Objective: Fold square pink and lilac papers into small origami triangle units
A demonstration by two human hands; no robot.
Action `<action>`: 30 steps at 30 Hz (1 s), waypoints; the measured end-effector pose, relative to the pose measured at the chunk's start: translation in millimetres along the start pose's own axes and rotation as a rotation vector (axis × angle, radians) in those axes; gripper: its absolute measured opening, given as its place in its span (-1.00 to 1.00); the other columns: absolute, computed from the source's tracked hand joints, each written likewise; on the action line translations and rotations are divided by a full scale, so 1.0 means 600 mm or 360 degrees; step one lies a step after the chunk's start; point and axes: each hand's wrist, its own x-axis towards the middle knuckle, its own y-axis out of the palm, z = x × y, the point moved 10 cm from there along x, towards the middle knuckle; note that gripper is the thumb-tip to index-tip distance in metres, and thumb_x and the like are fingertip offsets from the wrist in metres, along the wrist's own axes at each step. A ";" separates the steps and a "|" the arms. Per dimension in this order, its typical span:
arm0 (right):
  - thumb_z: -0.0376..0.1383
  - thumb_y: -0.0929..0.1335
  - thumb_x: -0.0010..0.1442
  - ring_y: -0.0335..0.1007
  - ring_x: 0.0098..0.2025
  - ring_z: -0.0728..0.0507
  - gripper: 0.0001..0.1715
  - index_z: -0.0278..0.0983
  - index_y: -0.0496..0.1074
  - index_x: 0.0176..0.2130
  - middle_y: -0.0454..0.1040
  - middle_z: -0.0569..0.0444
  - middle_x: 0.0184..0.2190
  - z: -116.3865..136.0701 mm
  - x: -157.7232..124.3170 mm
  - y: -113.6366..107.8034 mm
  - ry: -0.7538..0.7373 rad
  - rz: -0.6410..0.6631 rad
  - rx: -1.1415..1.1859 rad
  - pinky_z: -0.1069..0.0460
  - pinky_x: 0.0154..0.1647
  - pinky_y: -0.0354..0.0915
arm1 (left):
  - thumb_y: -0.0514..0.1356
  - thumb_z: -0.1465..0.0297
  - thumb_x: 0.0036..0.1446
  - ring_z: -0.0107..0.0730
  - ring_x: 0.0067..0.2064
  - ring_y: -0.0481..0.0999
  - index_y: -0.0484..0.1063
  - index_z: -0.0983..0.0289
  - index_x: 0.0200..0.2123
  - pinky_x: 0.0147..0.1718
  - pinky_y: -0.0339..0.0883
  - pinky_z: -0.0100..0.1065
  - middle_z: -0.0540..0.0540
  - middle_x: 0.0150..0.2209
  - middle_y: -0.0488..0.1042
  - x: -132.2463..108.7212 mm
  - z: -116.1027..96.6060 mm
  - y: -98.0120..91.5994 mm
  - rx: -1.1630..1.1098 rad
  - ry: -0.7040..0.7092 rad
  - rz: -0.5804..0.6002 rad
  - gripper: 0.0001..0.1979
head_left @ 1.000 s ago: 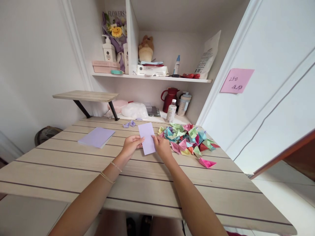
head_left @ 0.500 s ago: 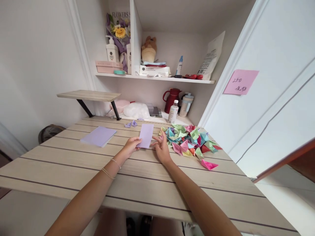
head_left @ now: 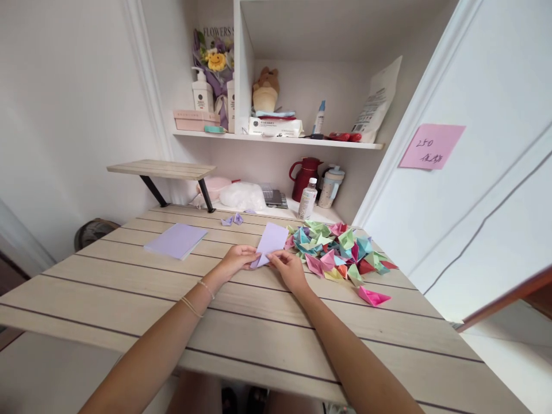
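A folded purple paper [head_left: 272,238] is held tilted just above the table, between both hands. My left hand [head_left: 242,258] pinches its lower left edge. The fingers of my right hand [head_left: 290,269] are closed on its lower right corner, where the bottom of the paper looks bent over. A flat stack of purple sheets [head_left: 176,240] lies to the left. Two small purple folded pieces [head_left: 233,219] sit behind the hands. On the right is a pile of colourful folded paper boats [head_left: 330,253], with a bright pink boat [head_left: 373,296] in front of it.
The slatted wooden table [head_left: 241,328] spans the view. A small raised shelf [head_left: 161,169] stands at its back left. Behind are a clear bottle [head_left: 307,199], a red jug [head_left: 305,178], a patterned cup [head_left: 331,187] and a plastic bag [head_left: 244,196].
My right hand has closed on the purple paper, which it was beside before. The paper has turned clockwise, and its lower end now looks bent. The whole view has shifted slightly.
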 end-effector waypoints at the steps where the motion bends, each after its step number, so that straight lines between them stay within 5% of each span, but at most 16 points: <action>1: -0.10 0.39 -0.11 0.33 -0.53 -0.05 -0.71 -0.29 0.45 -0.48 0.45 0.09 -0.58 -0.006 0.001 -0.007 0.0043 -0.0066 0.0077 0.06 -0.47 0.26 | 0.31 0.28 -0.19 -0.37 -0.38 0.51 0.46 0.37 -0.33 -0.36 0.36 -0.38 0.17 -0.38 0.52 -0.003 0.000 0.010 0.0000 -0.0008 0.0068 -0.66; 5: -0.11 0.42 -0.17 0.29 -0.56 -0.02 -0.68 -0.30 0.38 -0.47 0.41 0.12 -0.58 -0.010 0.002 -0.024 0.0097 -0.0235 0.0243 0.08 -0.52 0.25 | 0.28 0.24 -0.15 -0.29 -0.33 0.53 0.45 0.37 -0.33 -0.30 0.38 -0.33 0.22 -0.33 0.52 -0.009 0.004 0.036 0.0047 -0.0055 0.0212 -0.66; 14: -0.19 0.45 -0.19 0.35 -0.52 -0.02 -0.29 -0.28 0.19 -0.06 0.43 0.18 -0.57 -0.009 -0.006 -0.018 0.0188 -0.0260 0.0591 0.05 -0.40 0.31 | 0.36 0.35 -0.27 -0.31 -0.37 0.54 0.43 0.39 -0.38 -0.31 0.38 -0.36 0.21 -0.40 0.53 -0.005 0.001 0.032 0.0094 0.0013 0.0093 -0.67; 21: -0.20 0.48 -0.25 0.33 -0.52 -0.01 -0.57 -0.32 0.37 -0.35 0.42 0.17 -0.60 -0.026 -0.002 0.000 0.0293 -0.0085 0.0683 0.05 -0.37 0.29 | 0.34 0.30 -0.24 -0.33 -0.38 0.53 0.43 0.39 -0.40 -0.34 0.38 -0.35 0.18 -0.42 0.53 -0.007 0.004 0.036 0.0196 -0.0014 0.0109 -0.68; 30: -0.21 0.48 -0.27 0.29 -0.56 0.02 -0.64 -0.32 0.43 -0.41 0.39 0.20 -0.66 -0.031 0.000 0.006 0.0335 -0.0029 0.0639 0.09 -0.43 0.25 | 0.34 0.31 -0.26 -0.39 -0.44 0.49 0.45 0.41 -0.43 -0.40 0.34 -0.38 0.15 -0.50 0.51 -0.005 0.002 0.040 0.0333 0.0081 0.0143 -0.69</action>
